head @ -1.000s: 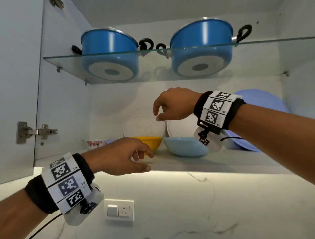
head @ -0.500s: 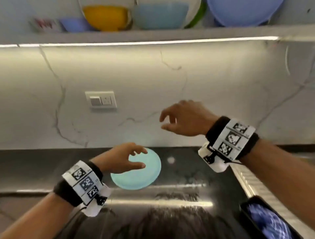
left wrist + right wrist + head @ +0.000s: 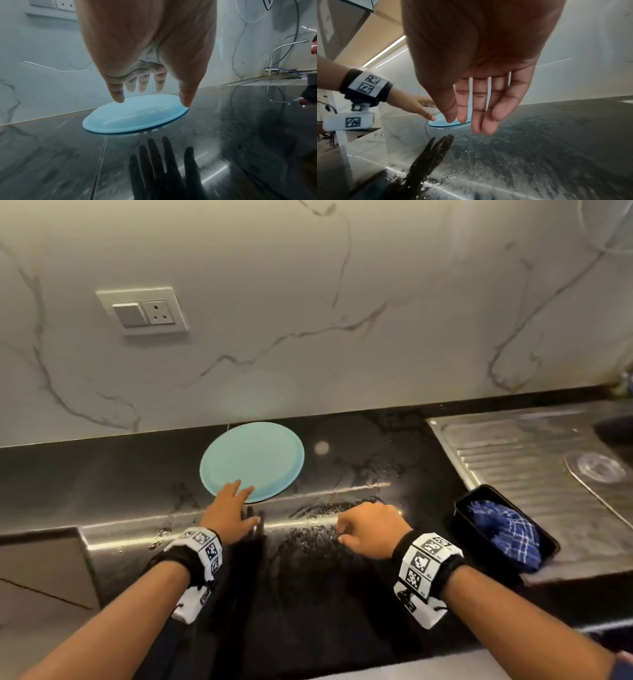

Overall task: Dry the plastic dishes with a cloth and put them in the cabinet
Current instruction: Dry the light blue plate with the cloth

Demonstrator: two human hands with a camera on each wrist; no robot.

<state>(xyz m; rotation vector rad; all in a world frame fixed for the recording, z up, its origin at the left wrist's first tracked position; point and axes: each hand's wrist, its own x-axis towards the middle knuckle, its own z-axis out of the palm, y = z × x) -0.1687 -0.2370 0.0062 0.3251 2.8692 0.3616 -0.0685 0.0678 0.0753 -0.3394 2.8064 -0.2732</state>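
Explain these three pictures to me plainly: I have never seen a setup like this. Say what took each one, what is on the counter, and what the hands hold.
No machine here: a person wears one camera on the head and one on each wrist, strapped on with patterned bands. The head picture looks down at both arms. The other two look along each hand toward its fingers.

On the dark counter lies a light blue plate, seemingly upside down. A black tray holding a blue checked cloth sits by the metal draining board.

The left hand reaches with straight fingers to the plate's near edge; whether it touches is unclear. The right hand hangs relaxed above the wet counter. Neither holds anything.
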